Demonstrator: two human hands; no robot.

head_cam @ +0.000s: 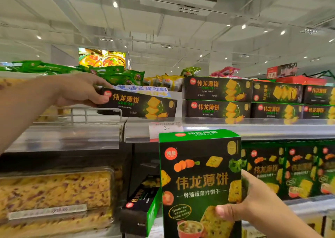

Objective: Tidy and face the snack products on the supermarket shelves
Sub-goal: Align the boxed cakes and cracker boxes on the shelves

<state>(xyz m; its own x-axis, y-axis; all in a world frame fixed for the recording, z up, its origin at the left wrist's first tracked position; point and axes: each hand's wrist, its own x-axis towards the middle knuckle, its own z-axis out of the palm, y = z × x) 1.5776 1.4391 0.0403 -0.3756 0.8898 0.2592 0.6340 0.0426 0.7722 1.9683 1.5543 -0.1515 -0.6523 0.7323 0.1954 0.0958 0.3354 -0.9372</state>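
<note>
My left hand (79, 91) grips the left end of a long black cracker box (139, 104) lying tilted on the upper shelf (253, 127). To its right, matching black boxes (217, 99) sit stacked two high in a row. My right hand (253, 201) holds an upright green-and-black vegetable cracker box (200, 179) in front of the lower shelf, thumb on its front face. More boxes of that kind (290, 170) stand faced on the lower shelf to the right. One black box (141, 205) lies skewed, end-on, just left of the held box.
Clear plastic tubs of yellow puffed snack (54, 190) fill the lower left. Green snack bags (112, 74) are piled on top behind the upper shelf. A price tag (165, 129) hangs on the shelf's clear rail. A wire divider (96, 112) stands left of the tilted box.
</note>
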